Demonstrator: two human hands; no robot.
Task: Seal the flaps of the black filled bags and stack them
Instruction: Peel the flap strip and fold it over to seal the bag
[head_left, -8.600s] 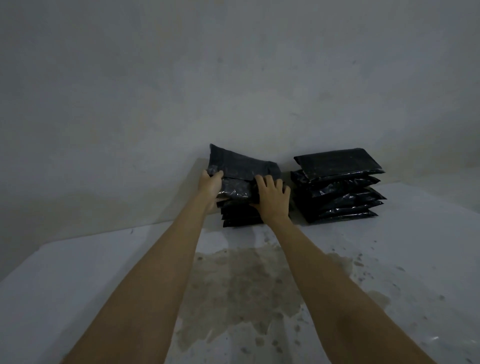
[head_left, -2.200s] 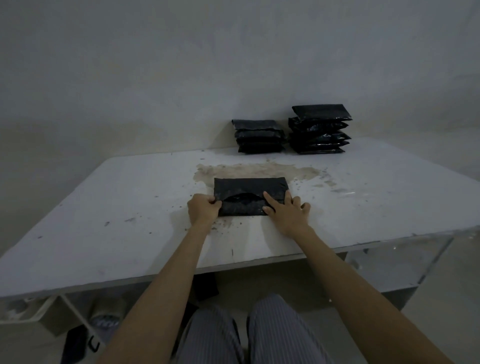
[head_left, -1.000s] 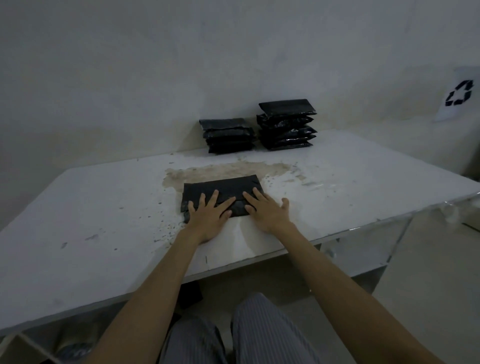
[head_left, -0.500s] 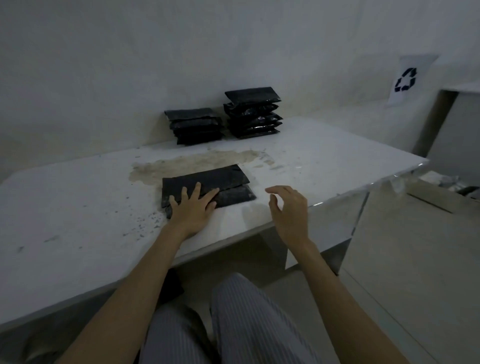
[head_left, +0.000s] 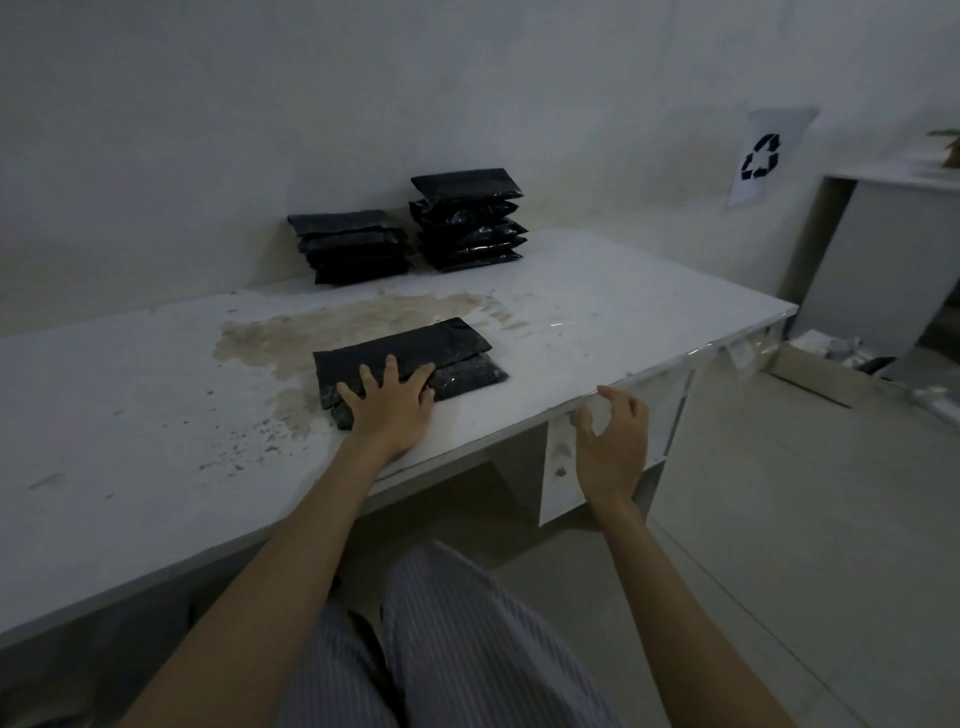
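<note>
Right hand (head_left: 613, 441) has left the bag (head_left: 410, 358), loosely curled, empty, off the worktop (head_left: 597, 291) edge; left hand (head_left: 389, 402) presses flat on the bag, long axis left-right.

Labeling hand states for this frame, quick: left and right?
Left hand: open, flat on the black bag.
Right hand: open, fingers loosely curled, holding nothing.

The left hand (head_left: 390, 402), spread flat, covers the near-left part of the flat black plastic bag (head_left: 415, 347), hiding its flap edge there. A cardboard box (head_left: 815, 376) on the floor at far right holds pale items too dim to identify. Something on the white cabinet (head_left: 893, 249) is cut by the right edge.
</note>
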